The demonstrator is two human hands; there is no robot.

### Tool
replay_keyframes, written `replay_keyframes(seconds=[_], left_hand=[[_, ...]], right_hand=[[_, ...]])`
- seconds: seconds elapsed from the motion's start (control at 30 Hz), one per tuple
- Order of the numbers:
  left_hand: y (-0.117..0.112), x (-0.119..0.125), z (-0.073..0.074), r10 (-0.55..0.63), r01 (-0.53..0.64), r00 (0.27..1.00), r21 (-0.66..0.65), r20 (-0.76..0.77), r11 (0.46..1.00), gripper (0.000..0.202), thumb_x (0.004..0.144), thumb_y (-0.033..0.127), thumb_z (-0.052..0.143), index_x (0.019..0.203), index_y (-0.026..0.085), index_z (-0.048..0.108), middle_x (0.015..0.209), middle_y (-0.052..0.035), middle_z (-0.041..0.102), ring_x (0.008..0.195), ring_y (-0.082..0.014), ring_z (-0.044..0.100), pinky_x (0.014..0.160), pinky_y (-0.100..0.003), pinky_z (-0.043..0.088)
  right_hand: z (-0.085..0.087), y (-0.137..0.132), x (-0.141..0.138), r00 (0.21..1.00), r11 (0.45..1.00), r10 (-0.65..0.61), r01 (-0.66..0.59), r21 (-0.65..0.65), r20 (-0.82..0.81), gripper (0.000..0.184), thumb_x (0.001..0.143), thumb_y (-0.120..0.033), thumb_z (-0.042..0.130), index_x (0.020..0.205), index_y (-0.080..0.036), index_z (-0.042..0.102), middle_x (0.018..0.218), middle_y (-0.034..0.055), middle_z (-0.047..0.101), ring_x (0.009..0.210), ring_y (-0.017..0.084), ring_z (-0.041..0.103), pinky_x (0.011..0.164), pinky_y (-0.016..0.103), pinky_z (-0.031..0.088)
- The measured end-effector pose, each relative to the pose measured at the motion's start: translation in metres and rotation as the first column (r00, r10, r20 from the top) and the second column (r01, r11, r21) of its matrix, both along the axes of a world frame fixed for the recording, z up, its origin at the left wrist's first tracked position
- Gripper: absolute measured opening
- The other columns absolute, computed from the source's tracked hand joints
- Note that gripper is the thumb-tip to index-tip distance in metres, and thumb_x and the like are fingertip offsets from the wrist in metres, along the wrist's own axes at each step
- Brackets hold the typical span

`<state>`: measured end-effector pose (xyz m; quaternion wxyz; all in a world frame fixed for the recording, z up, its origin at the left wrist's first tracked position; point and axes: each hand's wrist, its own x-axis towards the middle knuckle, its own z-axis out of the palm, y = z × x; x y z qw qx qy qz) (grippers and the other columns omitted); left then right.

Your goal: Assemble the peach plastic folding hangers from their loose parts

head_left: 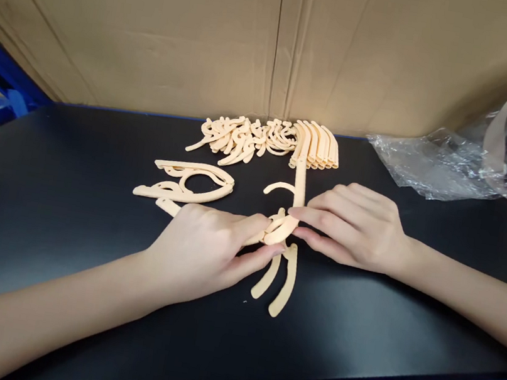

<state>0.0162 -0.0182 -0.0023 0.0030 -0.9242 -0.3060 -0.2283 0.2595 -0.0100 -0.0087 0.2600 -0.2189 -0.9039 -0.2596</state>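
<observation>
Between my hands is a cream plastic folding hanger (299, 187), its curved arms meeting at a joint. My left hand (216, 251) pinches one arm, whose far end shows beyond the knuckles. Thumb and fingers of my right hand (348, 226) are closed on the other arm near the joint, which they partly hide. Two loose curved pieces (286, 284) lie on the table just below the joint. To the left rests a folded hanger (188, 181) of the same cream plastic, its two arms side by side.
At the back of the black table (90, 292) lie a heap of small curved pieces and hooks (237, 137) and a row of stacked hanger arms (317, 145). Clear plastic bags (433, 163) sit at the back right. A cardboard wall (186, 34) stands behind; blue frame edges the table.
</observation>
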Motion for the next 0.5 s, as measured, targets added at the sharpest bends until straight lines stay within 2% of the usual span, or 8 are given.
replay_keyframes(seconds=[0.13, 0.23, 0.37, 0.43, 0.5], left_hand=[[0.0028, -0.0022, -0.0016, -0.049, 0.055, 0.997, 0.101, -0.062, 0.993, 0.035, 0.097, 0.042, 0.046, 0.082, 0.019, 0.067, 0.053, 0.0018, 0.057, 0.046, -0.0109, 0.047, 0.049, -0.025, 0.022], [0.0051, -0.0030, -0.0008, -0.094, 0.117, 0.989, 0.216, -0.112, 0.969, 0.035, 0.098, 0.041, 0.048, 0.080, 0.018, 0.066, 0.056, 0.0016, 0.061, 0.048, -0.0117, 0.052, 0.049, -0.026, 0.026], [0.0052, -0.0027, 0.0018, -0.139, 0.178, 0.979, 0.300, -0.147, 0.937, 0.030, 0.098, 0.037, 0.049, 0.083, 0.017, 0.067, 0.060, 0.0026, 0.062, 0.050, -0.0114, 0.053, 0.050, -0.026, 0.031], [0.0049, -0.0028, 0.0019, -0.132, 0.172, 0.981, 0.338, -0.139, 0.925, 0.027, 0.098, 0.035, 0.050, 0.086, 0.017, 0.067, 0.059, 0.0036, 0.060, 0.050, -0.0115, 0.053, 0.050, -0.026, 0.032], [0.0059, -0.0034, 0.0012, -0.118, 0.161, 0.983, 0.359, -0.139, 0.919, 0.024, 0.097, 0.033, 0.052, 0.086, 0.017, 0.067, 0.059, 0.0042, 0.058, 0.051, -0.0120, 0.053, 0.049, -0.027, 0.034]], right_hand=[[0.0008, -0.0015, -0.0003, 0.998, 0.997, 0.005, 0.000, -0.080, 0.063, 0.029, 0.105, -0.034, 0.045, 0.124, -0.013, 0.054, 0.086, 0.0016, 0.066, 0.066, 0.014, 0.055, 0.057, 0.027, 0.039], [0.0017, -0.0010, -0.0011, 0.999, 0.991, 0.014, -0.008, -0.131, 0.041, 0.033, 0.106, -0.040, 0.040, 0.115, -0.013, 0.057, 0.091, 0.0038, 0.067, 0.070, 0.015, 0.057, 0.059, 0.027, 0.042], [0.0005, 0.0034, -0.0004, 0.996, 0.968, -0.020, -0.002, -0.250, -0.088, 0.041, 0.107, -0.044, 0.034, 0.102, -0.013, 0.060, 0.093, 0.0078, 0.065, 0.077, 0.018, 0.059, 0.064, 0.028, 0.045], [-0.0013, 0.0059, 0.0002, 0.986, 0.946, -0.078, 0.026, -0.323, -0.150, 0.037, 0.106, -0.042, 0.036, 0.100, -0.014, 0.059, 0.092, 0.0076, 0.063, 0.081, 0.019, 0.060, 0.066, 0.028, 0.046], [-0.0030, 0.0077, 0.0004, 0.973, 0.926, -0.134, 0.054, -0.374, -0.190, 0.026, 0.104, -0.034, 0.041, 0.098, -0.015, 0.058, 0.093, 0.0067, 0.062, 0.085, 0.020, 0.060, 0.070, 0.029, 0.046]])
